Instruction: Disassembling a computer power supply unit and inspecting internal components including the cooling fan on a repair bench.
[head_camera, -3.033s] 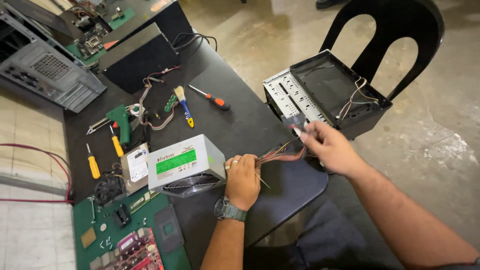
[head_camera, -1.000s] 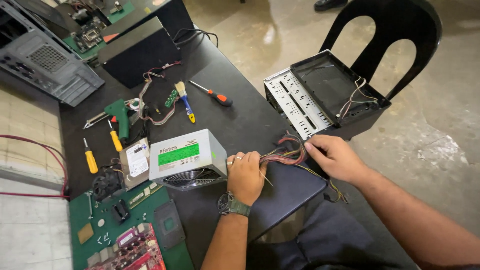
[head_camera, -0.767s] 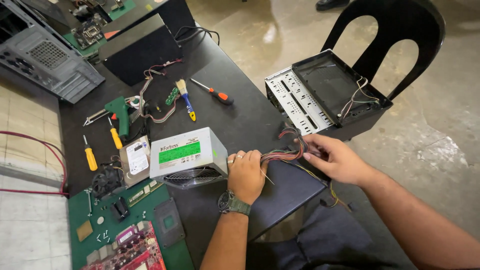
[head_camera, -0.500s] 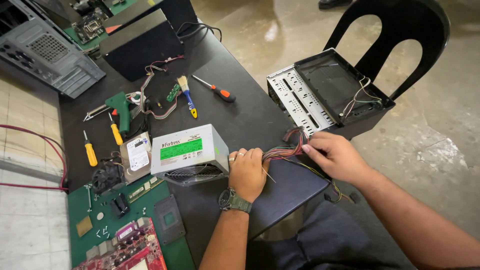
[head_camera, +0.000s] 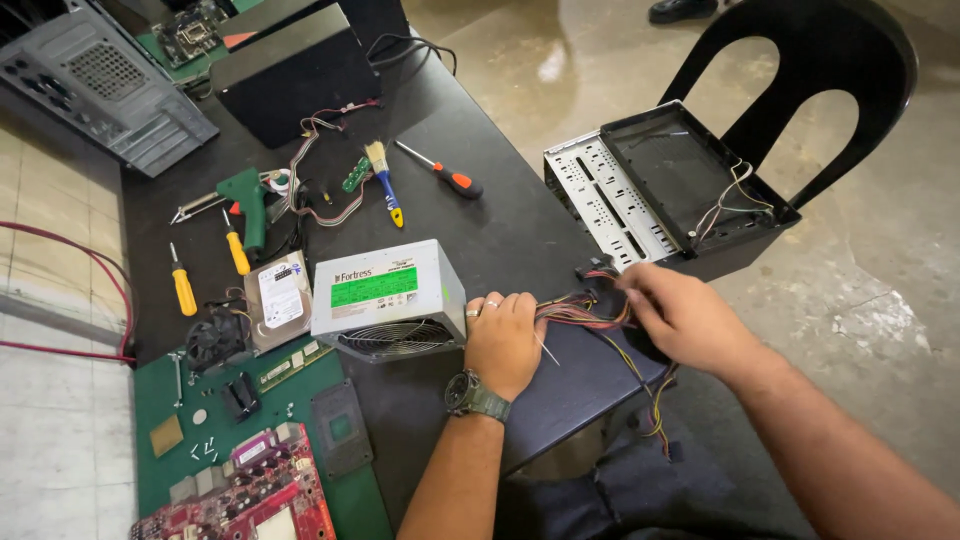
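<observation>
A grey power supply box (head_camera: 388, 297) with a green label and a round fan grille lies on the black table (head_camera: 500, 215). My left hand (head_camera: 503, 338), with a wristwatch and a ring, grips the bundle of coloured wires (head_camera: 585, 312) right where it leaves the box. My right hand (head_camera: 680, 315) holds the same bundle farther right, near a black connector. Loose wire ends hang over the table's near edge.
An open black computer case (head_camera: 668, 185) rests on a black chair (head_camera: 800, 70). On the table lie a hard drive (head_camera: 280, 298), yellow screwdrivers (head_camera: 183, 290), an orange-handled screwdriver (head_camera: 443, 173), a brush (head_camera: 384, 181), a green tool (head_camera: 246, 203), a small fan (head_camera: 215, 340), a green mat with a red circuit board (head_camera: 255, 490), and a grey case (head_camera: 100, 85).
My right hand came down from the case on the chair to the wire bundle and slides along it. My left hand stays at the box's wire outlet.
</observation>
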